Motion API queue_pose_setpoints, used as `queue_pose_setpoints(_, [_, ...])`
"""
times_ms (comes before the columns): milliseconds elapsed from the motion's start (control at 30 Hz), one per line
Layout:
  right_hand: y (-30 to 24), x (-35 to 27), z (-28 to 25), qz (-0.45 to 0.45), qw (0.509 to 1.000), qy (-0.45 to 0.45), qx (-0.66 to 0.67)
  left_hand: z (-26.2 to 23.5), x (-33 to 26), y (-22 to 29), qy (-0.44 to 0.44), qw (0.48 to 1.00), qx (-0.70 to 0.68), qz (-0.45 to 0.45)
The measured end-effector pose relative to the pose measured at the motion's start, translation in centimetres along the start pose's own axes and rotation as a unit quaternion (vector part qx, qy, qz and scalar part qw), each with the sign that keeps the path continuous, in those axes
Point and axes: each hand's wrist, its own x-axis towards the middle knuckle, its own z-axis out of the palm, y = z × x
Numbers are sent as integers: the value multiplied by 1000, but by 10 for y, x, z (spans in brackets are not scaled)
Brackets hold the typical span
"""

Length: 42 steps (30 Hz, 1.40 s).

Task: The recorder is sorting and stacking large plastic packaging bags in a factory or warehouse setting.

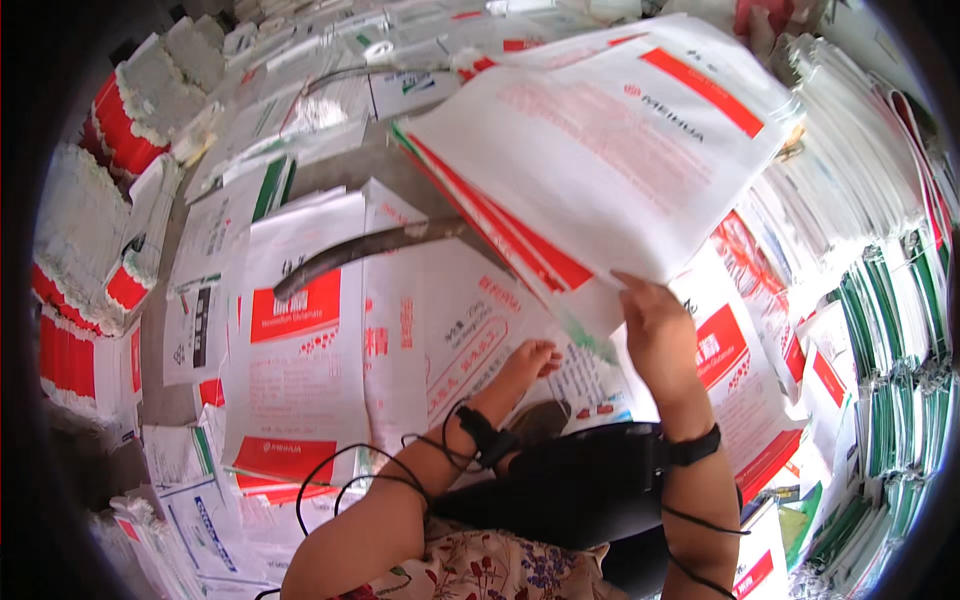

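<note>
A white woven sack (590, 130) with red bands and print lies uppermost in a pile lifted at an angle ahead of me. My right hand (657, 328) is closed on the near edge of this sack, thumb and fingers pinching it. Red and green edges of other sacks show beneath. My left hand (532, 364) hangs over printed sacks, its fingers loosely curled with nothing visible in them. A dark curved bar (375, 243) lies across the sacks to the left, one end hidden under the raised pile.
Flat white-and-red sacks (300, 380) lie at left front. Folded bundles (85, 215) stack up along the left, and tall white (835, 140) and green-edged stacks (890, 350) line the right. Thin black cables (345, 455) loop around my left arm.
</note>
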Motion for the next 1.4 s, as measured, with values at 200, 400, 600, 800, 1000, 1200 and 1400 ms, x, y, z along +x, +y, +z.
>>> queue_pose_setpoints(200, [-1, 1, 2, -27, 999, -6, 29, 28, -35, 35, -95, 993, 75, 1])
queue_pose_setpoints(400, [2, -2, 1, 86, 993, 18, 81, 54, -77, 104, -242, 966, 76, 56])
queue_pose_setpoints(600, [12, -8, -9, 124, 964, 101, 211, 76, -121, 161, -300, 943, 55, 131])
queue_pose_setpoints(800, [-8, -18, -44, -100, 988, 109, 37, 93, -143, 223, -121, 964, -23, 235])
queue_pose_setpoints(1000, [5, -50, -54, -96, 991, 89, -28, 67, -63, 240, -118, 955, -183, 199])
queue_pose_setpoints(1200, [1, -65, -51, -75, 991, 81, -70, 56, -1, 246, -44, 974, -189, 118])
queue_pose_setpoints(1400, [-3, -72, -74, -17, 993, 42, -109, 74, 18, 255, -45, 970, -44, 236])
